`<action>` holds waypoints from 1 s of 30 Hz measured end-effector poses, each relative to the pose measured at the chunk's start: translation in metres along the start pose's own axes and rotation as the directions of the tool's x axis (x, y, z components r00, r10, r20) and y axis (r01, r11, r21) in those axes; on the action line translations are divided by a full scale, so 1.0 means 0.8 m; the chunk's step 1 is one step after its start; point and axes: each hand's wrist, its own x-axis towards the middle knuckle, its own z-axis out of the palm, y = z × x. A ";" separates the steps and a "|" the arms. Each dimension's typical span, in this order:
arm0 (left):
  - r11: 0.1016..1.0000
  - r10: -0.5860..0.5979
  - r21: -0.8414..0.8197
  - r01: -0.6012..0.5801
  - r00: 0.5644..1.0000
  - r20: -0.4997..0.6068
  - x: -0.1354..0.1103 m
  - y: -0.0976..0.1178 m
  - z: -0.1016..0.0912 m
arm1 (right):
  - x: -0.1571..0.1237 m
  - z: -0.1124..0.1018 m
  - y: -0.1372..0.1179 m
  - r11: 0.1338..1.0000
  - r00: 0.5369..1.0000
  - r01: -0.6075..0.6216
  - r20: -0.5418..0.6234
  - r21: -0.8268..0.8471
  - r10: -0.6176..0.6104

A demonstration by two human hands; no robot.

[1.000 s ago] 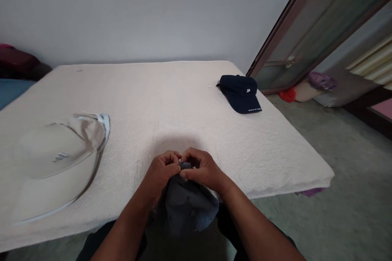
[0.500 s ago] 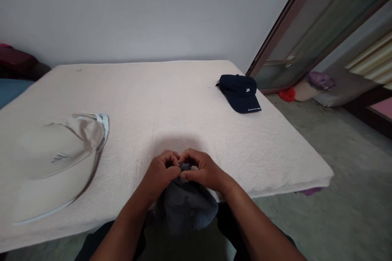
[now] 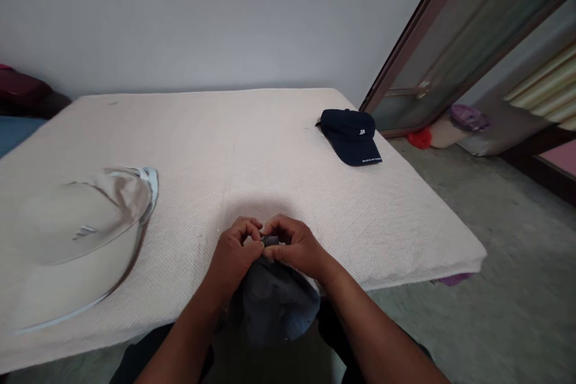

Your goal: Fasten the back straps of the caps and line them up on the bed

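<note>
Pinching hands: L hand [image 3: 234, 254] + R hand [image 3: 297, 249], both closed on grey cap [image 3: 274, 306] edge.
Change: fingers shifted slightly; same hold, fiddling unfinished.
Navy cap [image 3: 351, 135]: beyond grey cap, right.

A low mattress [image 3: 252, 150] in a cream, textured cover carries the headwear. A beige wide-brimmed hat [image 3: 76, 252] lies flat at 9 o'clock near the left edge; a navy cap [image 3: 351, 135] sits at 2 o'clock, close to the far right corner; a grey cap [image 3: 274, 300] droops over the near edge at 6 o'clock

Left hand [image 3: 234, 252] and right hand [image 3: 294, 247] pinching grey cap [image 3: 274, 300] — perhaps its strap, bed edge [image 3: 405, 270]
</note>
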 end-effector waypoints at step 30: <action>0.825 -0.285 -0.337 0.453 0.849 0.445 -0.008 0.014 -0.017 | -0.013 -0.041 -0.039 0.944 0.985 -0.170 0.039 0.283 0.165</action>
